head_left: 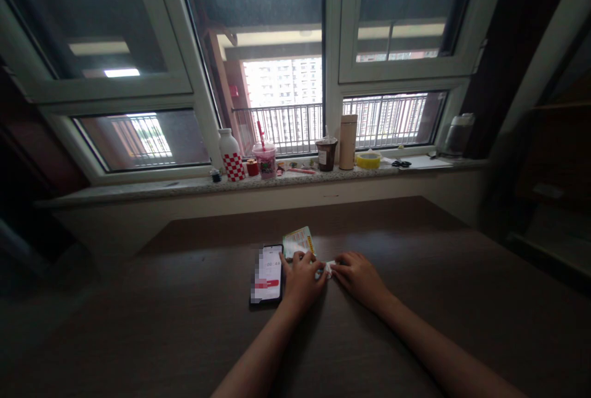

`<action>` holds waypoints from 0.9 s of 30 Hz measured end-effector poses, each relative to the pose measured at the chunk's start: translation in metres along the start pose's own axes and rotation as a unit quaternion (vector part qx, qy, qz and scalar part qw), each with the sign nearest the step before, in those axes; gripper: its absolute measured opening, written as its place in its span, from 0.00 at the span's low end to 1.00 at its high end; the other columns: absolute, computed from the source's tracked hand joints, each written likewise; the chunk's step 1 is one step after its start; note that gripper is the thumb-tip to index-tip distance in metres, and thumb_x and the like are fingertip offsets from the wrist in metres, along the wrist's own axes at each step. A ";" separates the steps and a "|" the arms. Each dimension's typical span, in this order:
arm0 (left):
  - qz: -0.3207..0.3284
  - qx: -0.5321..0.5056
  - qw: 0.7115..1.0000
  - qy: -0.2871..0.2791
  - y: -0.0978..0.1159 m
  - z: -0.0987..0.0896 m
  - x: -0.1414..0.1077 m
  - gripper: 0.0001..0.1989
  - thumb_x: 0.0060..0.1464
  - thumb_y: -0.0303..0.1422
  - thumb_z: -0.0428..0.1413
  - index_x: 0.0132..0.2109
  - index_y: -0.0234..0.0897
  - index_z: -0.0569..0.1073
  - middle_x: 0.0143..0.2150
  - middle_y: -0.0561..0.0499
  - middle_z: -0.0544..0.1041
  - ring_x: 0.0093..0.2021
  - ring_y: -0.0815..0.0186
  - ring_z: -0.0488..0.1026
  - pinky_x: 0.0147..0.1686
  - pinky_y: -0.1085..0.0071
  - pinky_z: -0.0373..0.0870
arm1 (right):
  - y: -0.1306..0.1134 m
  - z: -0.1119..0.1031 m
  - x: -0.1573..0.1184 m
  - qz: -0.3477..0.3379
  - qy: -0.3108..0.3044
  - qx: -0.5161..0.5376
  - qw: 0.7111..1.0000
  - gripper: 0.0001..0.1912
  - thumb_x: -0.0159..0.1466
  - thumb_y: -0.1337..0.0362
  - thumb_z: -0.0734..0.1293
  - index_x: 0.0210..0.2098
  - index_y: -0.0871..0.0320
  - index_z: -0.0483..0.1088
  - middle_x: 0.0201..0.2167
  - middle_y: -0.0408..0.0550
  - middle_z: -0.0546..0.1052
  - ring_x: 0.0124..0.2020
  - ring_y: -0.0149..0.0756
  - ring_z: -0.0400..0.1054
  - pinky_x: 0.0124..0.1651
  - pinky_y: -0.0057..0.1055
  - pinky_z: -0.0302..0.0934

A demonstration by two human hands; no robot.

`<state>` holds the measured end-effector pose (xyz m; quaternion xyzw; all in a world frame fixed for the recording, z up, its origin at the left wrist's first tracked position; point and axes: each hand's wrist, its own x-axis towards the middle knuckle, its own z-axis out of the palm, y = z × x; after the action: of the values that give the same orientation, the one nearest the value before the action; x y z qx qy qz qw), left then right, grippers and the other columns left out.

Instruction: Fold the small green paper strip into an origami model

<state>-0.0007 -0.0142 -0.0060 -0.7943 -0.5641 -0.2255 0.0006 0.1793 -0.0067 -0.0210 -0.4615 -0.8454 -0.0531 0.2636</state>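
Observation:
A small white crumpled piece [329, 268], perhaps paper or a wrapper, is pinched between my two hands just above the dark table. My left hand [302, 276] has its thumb and forefinger closed at the left side of it, while the other fingers curl over the near edge of a green and white printed packet [298, 240]. From the other side, my right hand [359, 274] grips the white piece with its fingertips. To the left, almost touching my left hand, a phone [268, 276] lies screen up, showing digits and a red bar.
The brown table [184, 336] reaches toward a stone windowsill [194, 186]. On the sill stand a checkered bottle [233, 161], a pink cup with a straw [265, 161], a dark cup [326, 155], a tan flask [348, 143], yellow tape [368, 161] and black scissors [401, 163].

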 end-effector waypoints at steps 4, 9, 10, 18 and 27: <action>-0.001 0.001 1.000 0.002 -0.001 0.001 0.000 0.10 0.56 0.43 0.52 0.41 0.50 0.76 0.47 0.53 0.73 0.54 0.54 0.61 0.58 0.31 0.31 | -0.003 -0.001 0.000 0.012 -0.006 -0.014 1.000 0.11 0.66 0.62 0.62 0.40 0.51 0.76 0.38 0.50 0.75 0.41 0.40 0.66 0.46 0.37 0.59; -0.012 0.009 1.000 -0.006 -0.001 0.003 0.000 0.10 0.56 0.43 0.53 0.41 0.50 0.76 0.48 0.52 0.72 0.54 0.54 0.61 0.59 0.32 0.32 | -0.004 0.002 -0.001 0.021 0.002 -0.016 1.000 0.11 0.65 0.62 0.62 0.39 0.52 0.77 0.37 0.50 0.75 0.41 0.40 0.66 0.45 0.37 0.59; -0.013 0.009 1.000 -0.008 -0.001 0.003 0.000 0.10 0.56 0.43 0.53 0.41 0.50 0.76 0.48 0.52 0.72 0.54 0.54 0.61 0.59 0.32 0.32 | -0.004 0.002 -0.001 0.022 0.002 -0.016 1.000 0.11 0.65 0.62 0.62 0.39 0.52 0.77 0.37 0.50 0.74 0.40 0.40 0.66 0.45 0.36 0.59; -0.006 0.007 1.000 -0.004 -0.002 0.002 0.000 0.10 0.56 0.43 0.53 0.41 0.50 0.75 0.48 0.52 0.72 0.54 0.54 0.61 0.58 0.31 0.33 | -0.006 0.000 0.000 0.022 -0.008 -0.032 0.999 0.11 0.66 0.62 0.61 0.38 0.52 0.77 0.37 0.49 0.75 0.41 0.39 0.66 0.46 0.36 0.59; -0.010 0.003 1.000 -0.006 -0.001 0.002 0.000 0.10 0.56 0.43 0.53 0.42 0.51 0.75 0.49 0.52 0.72 0.54 0.53 0.60 0.59 0.32 0.32 | -0.009 0.000 0.000 0.038 -0.010 -0.028 0.999 0.10 0.65 0.63 0.62 0.38 0.52 0.76 0.37 0.49 0.75 0.40 0.39 0.66 0.44 0.34 0.60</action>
<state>-0.0012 -0.0129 -0.0078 -0.7902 -0.5724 -0.2190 -0.0023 0.1715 -0.0115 -0.0195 -0.5014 -0.8278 -0.0621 0.2440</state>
